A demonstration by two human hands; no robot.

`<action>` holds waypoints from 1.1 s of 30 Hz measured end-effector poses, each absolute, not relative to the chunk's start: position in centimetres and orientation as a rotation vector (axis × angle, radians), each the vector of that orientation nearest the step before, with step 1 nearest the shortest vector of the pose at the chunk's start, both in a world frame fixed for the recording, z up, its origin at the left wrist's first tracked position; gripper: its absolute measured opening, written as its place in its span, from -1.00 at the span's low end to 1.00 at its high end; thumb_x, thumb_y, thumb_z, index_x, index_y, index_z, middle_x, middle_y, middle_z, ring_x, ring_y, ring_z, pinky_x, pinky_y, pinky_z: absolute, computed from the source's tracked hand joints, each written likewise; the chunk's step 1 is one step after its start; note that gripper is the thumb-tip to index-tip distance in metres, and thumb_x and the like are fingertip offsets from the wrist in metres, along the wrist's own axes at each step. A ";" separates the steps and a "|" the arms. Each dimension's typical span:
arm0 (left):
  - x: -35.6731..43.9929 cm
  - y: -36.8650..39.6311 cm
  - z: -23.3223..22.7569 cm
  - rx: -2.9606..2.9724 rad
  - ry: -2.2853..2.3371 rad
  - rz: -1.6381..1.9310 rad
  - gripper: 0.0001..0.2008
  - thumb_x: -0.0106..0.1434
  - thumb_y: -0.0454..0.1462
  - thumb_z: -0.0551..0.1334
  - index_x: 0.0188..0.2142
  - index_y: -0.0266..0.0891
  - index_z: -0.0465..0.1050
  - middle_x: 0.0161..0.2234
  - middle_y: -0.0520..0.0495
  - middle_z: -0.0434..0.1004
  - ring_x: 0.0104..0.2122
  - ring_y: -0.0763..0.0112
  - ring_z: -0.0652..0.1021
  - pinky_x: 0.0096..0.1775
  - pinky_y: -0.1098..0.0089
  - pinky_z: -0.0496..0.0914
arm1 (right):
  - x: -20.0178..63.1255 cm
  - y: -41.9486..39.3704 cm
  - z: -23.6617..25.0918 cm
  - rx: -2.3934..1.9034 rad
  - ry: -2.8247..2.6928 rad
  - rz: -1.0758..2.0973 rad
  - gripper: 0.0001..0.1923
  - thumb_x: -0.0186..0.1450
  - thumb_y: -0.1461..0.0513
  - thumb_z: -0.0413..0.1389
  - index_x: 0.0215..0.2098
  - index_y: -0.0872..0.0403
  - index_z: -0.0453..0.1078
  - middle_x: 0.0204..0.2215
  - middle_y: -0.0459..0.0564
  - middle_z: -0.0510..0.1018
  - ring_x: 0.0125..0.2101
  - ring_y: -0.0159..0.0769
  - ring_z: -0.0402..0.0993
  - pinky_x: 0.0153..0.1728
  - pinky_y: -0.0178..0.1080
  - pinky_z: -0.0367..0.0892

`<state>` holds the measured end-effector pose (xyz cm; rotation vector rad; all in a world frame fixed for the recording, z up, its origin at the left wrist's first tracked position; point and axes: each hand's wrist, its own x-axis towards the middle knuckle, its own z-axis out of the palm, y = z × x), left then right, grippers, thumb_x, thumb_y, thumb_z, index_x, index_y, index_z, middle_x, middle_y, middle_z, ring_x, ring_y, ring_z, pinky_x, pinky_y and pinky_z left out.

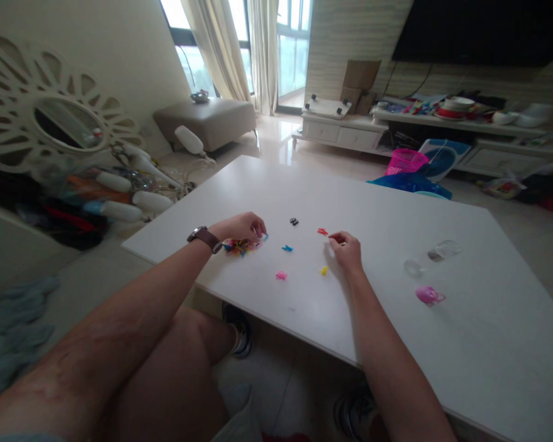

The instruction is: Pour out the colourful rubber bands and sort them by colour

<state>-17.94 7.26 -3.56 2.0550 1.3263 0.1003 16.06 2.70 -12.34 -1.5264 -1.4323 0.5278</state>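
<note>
I see five small coloured plastic clips (281, 275) laid out apart; my left hand (244, 227) pinches into the remaining mixed pile (239, 246), my right hand (348, 252) pinches a red clip (336, 236).

clear jar (432, 255), pink lid (428, 296), pink basket (406, 161)
</note>
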 end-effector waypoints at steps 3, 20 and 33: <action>-17.5 6.8 -3.5 2.028 1.291 0.145 -0.65 -0.05 -0.25 0.36 -0.20 -0.25 0.60 -0.32 -0.05 0.66 -0.38 0.38 0.59 -0.35 0.48 0.41 | 16.0 2.6 -12.1 -1.520 -1.441 0.529 -0.80 0.12 0.16 0.10 -0.42 0.09 0.52 -0.48 -0.03 0.57 -0.46 -0.27 0.44 -0.32 -0.22 0.35; -11.4 3.9 -2.3 1.886 0.906 0.363 -0.78 0.06 -0.33 0.39 -0.26 -0.35 0.56 -0.36 -0.14 0.65 -0.31 0.36 0.62 -0.24 0.39 0.48 | 8.4 -2.2 -9.3 -1.000 -1.818 0.795 -0.83 0.28 0.12 0.19 -0.34 0.05 0.51 -0.42 -0.05 0.56 -0.44 -0.34 0.43 -0.34 -0.26 0.37; -11.0 3.9 -2.6 1.858 0.886 0.398 -0.76 0.04 -0.29 0.42 -0.28 -0.36 0.57 -0.39 -0.11 0.64 -0.34 0.37 0.60 -0.27 0.41 0.46 | 8.4 -2.0 -9.5 -1.055 -1.682 0.849 -0.85 0.26 0.17 0.20 -0.40 0.08 0.50 -0.47 -0.05 0.59 -0.46 -0.33 0.48 -0.37 -0.27 0.37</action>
